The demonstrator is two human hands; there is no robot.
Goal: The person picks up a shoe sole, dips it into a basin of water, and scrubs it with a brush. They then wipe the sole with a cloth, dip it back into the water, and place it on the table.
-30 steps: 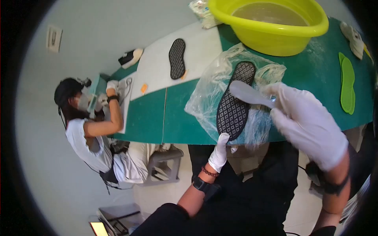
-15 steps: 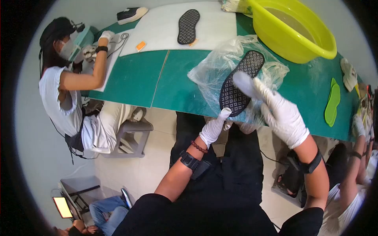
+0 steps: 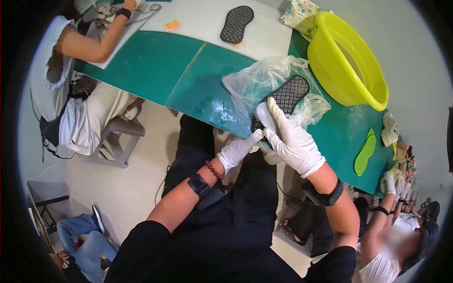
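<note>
A black shoe sole [image 3: 293, 93] with a diamond tread lies tread up on a crumpled clear plastic bag [image 3: 238, 81] at the table's near edge. My left hand [image 3: 238, 152], in a white glove, pinches the sole's near end with the thumb on top. My gloved right hand [image 3: 298, 147] grips a whitish, rounded flat piece [image 3: 266, 117] over the near half of the sole. Its exact kind does not show. The two hands are close together, and the right one hides the middle of the sole.
A yellow-green basin [image 3: 330, 61] stands back right beside a patterned packet [image 3: 300, 18]. Another black sole [image 3: 237, 24] lies on a white sheet [image 3: 188, 19] near an orange piece [image 3: 173, 25]. Green sole shapes [image 3: 364, 153] lie right. Co-workers sit at both sides.
My right hand has brought the whitish piece down the sole toward its near end, closer to my left hand. The left hand keeps its hold. The camera view has shifted and tilted.
</note>
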